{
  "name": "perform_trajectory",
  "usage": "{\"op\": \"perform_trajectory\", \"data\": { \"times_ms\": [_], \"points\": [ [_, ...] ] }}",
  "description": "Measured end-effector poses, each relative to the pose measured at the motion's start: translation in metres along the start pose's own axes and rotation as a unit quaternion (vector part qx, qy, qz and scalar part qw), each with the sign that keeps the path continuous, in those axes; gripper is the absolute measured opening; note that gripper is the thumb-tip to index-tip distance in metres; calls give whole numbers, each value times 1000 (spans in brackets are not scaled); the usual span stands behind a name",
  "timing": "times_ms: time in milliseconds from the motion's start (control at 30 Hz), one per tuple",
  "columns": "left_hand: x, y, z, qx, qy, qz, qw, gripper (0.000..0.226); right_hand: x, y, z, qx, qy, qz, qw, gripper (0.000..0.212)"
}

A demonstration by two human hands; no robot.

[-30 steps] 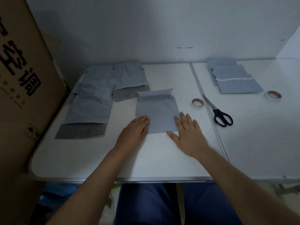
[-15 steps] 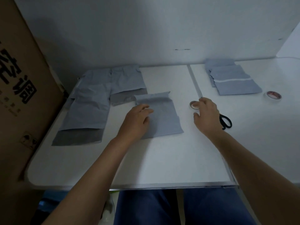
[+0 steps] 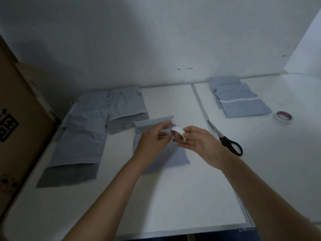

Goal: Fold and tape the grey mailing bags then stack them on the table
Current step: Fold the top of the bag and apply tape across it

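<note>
Above the folded grey mailing bag (image 3: 175, 157) lying on the white table (image 3: 173, 197), the right hand (image 3: 199, 145) grips a tape roll (image 3: 178, 134) in curled fingers while the left hand (image 3: 152, 141) pinches at the roll's edge.

Far to the left of your left hand (image 3: 152, 145), the cardboard box (image 3: 20, 122) carries bold black printed characters, cut off by the picture's edge and too partial for you to read. Nothing else bears legible text.
</note>
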State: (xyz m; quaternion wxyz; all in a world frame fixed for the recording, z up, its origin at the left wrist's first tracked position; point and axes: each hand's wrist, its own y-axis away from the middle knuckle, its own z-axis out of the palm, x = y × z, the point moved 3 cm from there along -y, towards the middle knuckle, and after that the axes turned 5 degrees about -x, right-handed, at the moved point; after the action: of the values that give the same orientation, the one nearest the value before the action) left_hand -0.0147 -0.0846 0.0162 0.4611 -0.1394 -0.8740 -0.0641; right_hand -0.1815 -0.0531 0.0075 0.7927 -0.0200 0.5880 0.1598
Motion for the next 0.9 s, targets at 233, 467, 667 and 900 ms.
{"op": "perform_trajectory", "data": {
  "times_ms": [233,467,667,900],
  "points": [
    [-4,16,-13,22,101,-42,994,20,6,-4,15,1,86,-21,996,10],
    [-2,22,-22,57,-45,4,997,15,2,-11,30,-11,175,-11,984,26],
    [-14,18,-23,-2,231,-125,965,16,0,-14,40,-103,79,-35,991,31],
    [-22,21,-43,105,44,-72,991,22,1,-19,46,-6,187,-62,980,16]
  ]
}}
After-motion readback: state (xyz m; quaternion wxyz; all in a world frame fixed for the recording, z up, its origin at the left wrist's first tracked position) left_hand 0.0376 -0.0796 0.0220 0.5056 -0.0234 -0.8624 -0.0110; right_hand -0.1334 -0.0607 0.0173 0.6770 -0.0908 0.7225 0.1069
